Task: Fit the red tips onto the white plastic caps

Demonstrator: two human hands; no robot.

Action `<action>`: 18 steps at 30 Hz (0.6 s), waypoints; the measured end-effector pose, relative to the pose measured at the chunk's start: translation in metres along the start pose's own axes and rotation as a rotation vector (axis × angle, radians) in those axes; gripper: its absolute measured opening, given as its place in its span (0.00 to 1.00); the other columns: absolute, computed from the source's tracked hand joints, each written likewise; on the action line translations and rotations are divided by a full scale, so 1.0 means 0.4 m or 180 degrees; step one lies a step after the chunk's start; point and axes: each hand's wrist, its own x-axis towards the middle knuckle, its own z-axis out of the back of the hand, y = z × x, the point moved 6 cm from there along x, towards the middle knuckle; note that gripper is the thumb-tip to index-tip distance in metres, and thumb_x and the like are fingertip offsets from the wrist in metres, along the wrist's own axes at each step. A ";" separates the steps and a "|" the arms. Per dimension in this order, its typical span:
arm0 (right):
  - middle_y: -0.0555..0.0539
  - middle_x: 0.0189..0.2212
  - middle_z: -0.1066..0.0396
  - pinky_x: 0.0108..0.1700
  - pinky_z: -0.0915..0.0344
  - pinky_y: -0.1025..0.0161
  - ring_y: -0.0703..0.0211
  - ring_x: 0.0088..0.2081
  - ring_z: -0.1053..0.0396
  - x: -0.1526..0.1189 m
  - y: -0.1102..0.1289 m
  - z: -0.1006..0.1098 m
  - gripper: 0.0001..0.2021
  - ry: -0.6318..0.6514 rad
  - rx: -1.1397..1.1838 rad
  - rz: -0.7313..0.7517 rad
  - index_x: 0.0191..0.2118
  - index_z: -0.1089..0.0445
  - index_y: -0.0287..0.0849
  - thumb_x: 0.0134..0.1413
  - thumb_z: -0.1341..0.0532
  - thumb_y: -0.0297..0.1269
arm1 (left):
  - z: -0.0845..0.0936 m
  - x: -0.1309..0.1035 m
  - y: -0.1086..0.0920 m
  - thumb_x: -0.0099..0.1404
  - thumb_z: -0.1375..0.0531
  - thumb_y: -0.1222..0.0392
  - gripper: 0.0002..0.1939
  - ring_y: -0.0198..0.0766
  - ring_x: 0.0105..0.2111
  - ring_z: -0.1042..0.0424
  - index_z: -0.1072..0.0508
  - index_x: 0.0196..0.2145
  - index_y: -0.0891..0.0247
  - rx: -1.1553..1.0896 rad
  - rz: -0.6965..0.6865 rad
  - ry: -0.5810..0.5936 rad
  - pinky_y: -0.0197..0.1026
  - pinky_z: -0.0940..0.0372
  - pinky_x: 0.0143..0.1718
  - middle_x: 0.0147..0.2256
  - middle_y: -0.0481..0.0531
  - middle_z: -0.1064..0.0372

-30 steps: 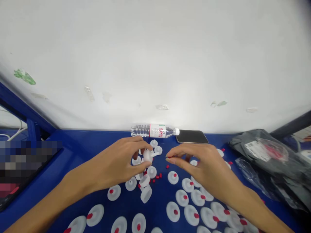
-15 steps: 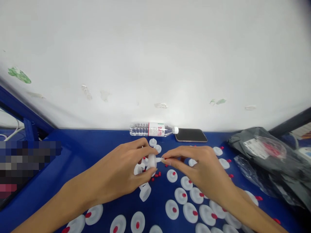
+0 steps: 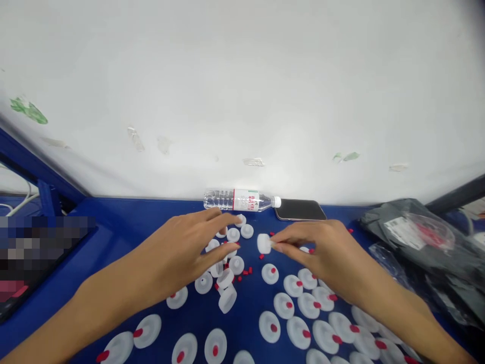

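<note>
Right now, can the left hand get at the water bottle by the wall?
Probably yes. The left hand is open just short of the bottle, which lies on its side against the wall; only small white caps lie between them.

A white wall [image 3: 242, 91] fills the upper half of the view, evenly lit, brightest just above the blue table [image 3: 125, 217] that runs along its foot. Scraps of green tape [image 3: 28, 108] and clear tape residue [image 3: 253, 162] cling to the wall. A blue frame post [image 3: 47, 197] stands at the wall's left end, with white cables [image 3: 15, 202] beside it. At the wall's right end a dark bar [image 3: 454, 194] slants down toward the table.
</note>
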 end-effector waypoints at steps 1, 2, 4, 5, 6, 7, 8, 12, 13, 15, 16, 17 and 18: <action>0.51 0.31 0.20 0.32 0.35 0.64 0.59 0.30 0.25 0.000 -0.019 -0.009 0.11 0.0158 -0.0399 0.0017 0.34 0.20 0.48 0.64 0.39 0.29 | -0.001 -0.002 0.006 0.77 0.47 0.44 0.19 0.37 0.32 0.27 0.29 0.60 0.47 0.0056 0.0004 0.0088 0.40 0.36 0.33 0.44 0.47 0.25; 0.51 0.26 0.24 0.29 0.39 0.63 0.60 0.27 0.29 -0.001 -0.041 -0.020 0.14 0.0311 -0.0723 0.0016 0.29 0.23 0.47 0.62 0.41 0.26 | -0.003 -0.004 0.013 0.78 0.46 0.46 0.16 0.37 0.32 0.27 0.26 0.56 0.48 0.0103 0.0024 0.0189 0.40 0.37 0.33 0.43 0.47 0.25; 0.52 0.19 0.35 0.26 0.50 0.61 0.62 0.21 0.39 -0.001 -0.081 -0.046 0.17 0.0545 -0.1064 -0.0025 0.21 0.33 0.46 0.57 0.44 0.21 | -0.012 -0.008 0.023 0.77 0.45 0.50 0.13 0.37 0.31 0.26 0.24 0.52 0.48 0.0172 0.0085 0.0372 0.41 0.38 0.33 0.42 0.46 0.24; 0.53 0.17 0.41 0.25 0.53 0.60 0.63 0.19 0.44 -0.001 -0.097 -0.059 0.18 0.0620 -0.1109 -0.0047 0.18 0.38 0.45 0.54 0.44 0.19 | -0.015 -0.009 0.026 0.77 0.45 0.51 0.12 0.38 0.31 0.26 0.24 0.52 0.49 0.0211 0.0091 0.0412 0.41 0.38 0.33 0.41 0.46 0.23; 0.54 0.15 0.46 0.25 0.56 0.59 0.64 0.18 0.49 0.001 -0.107 -0.071 0.18 0.0668 -0.1123 -0.0068 0.17 0.42 0.45 0.51 0.44 0.17 | -0.019 -0.009 0.027 0.77 0.45 0.52 0.12 0.38 0.31 0.26 0.24 0.52 0.49 0.0253 0.0087 0.0426 0.41 0.39 0.33 0.41 0.46 0.23; 0.54 0.15 0.50 0.25 0.58 0.59 0.64 0.17 0.52 0.002 -0.113 -0.081 0.19 0.0714 -0.1150 -0.0081 0.16 0.46 0.44 0.49 0.44 0.16 | -0.023 -0.008 0.026 0.77 0.45 0.52 0.12 0.38 0.31 0.26 0.24 0.52 0.50 0.0283 0.0061 0.0442 0.41 0.39 0.33 0.41 0.46 0.24; 0.55 0.15 0.52 0.25 0.59 0.58 0.65 0.17 0.55 0.004 -0.114 -0.090 0.20 0.0749 -0.1178 -0.0086 0.15 0.48 0.44 0.47 0.44 0.15 | -0.028 -0.007 0.024 0.77 0.45 0.53 0.12 0.38 0.31 0.25 0.24 0.52 0.50 0.0304 0.0027 0.0454 0.41 0.39 0.33 0.41 0.47 0.24; 0.54 0.16 0.49 0.26 0.58 0.58 0.65 0.18 0.52 0.010 -0.099 -0.102 0.21 0.0766 -0.1267 -0.0047 0.14 0.48 0.44 0.42 0.44 0.11 | -0.055 0.000 0.012 0.78 0.46 0.56 0.12 0.38 0.31 0.26 0.24 0.51 0.52 0.0344 -0.0123 0.0450 0.41 0.41 0.32 0.42 0.48 0.24; 0.53 0.16 0.46 0.26 0.57 0.59 0.65 0.18 0.48 0.011 -0.095 -0.100 0.21 0.0753 -0.1285 -0.0041 0.14 0.46 0.44 0.43 0.44 0.11 | -0.064 0.002 0.009 0.78 0.47 0.58 0.12 0.39 0.32 0.25 0.24 0.50 0.52 0.0363 -0.0162 0.0446 0.41 0.41 0.32 0.42 0.48 0.24; 0.52 0.17 0.37 0.25 0.54 0.60 0.62 0.20 0.39 0.008 -0.091 -0.094 0.20 0.0729 -0.1312 -0.0055 0.16 0.37 0.44 0.48 0.42 0.13 | -0.082 0.004 0.003 0.77 0.46 0.61 0.13 0.41 0.35 0.24 0.24 0.51 0.52 0.0408 -0.0249 0.0455 0.41 0.41 0.32 0.43 0.49 0.25; 0.51 0.19 0.32 0.25 0.52 0.61 0.60 0.21 0.34 0.007 -0.090 -0.090 0.17 0.0711 -0.1317 -0.0069 0.20 0.31 0.45 0.52 0.39 0.17 | -0.091 0.004 0.000 0.76 0.46 0.62 0.13 0.41 0.35 0.24 0.24 0.51 0.52 0.0424 -0.0300 0.0472 0.41 0.42 0.32 0.44 0.49 0.26; 0.50 0.22 0.27 0.25 0.49 0.61 0.57 0.24 0.29 0.005 -0.089 -0.085 0.13 0.0682 -0.1315 -0.0084 0.25 0.25 0.45 0.56 0.36 0.22 | -0.099 0.004 -0.004 0.76 0.45 0.62 0.13 0.41 0.36 0.24 0.24 0.52 0.51 0.0434 -0.0352 0.0490 0.41 0.42 0.32 0.44 0.49 0.26; 0.48 0.26 0.23 0.26 0.46 0.61 0.53 0.27 0.25 0.003 -0.086 -0.080 0.08 0.0640 -0.1309 -0.0095 0.31 0.22 0.46 0.60 0.34 0.28 | -0.106 0.005 -0.007 0.76 0.45 0.63 0.13 0.41 0.36 0.24 0.24 0.52 0.51 0.0441 -0.0402 0.0505 0.41 0.42 0.32 0.44 0.49 0.27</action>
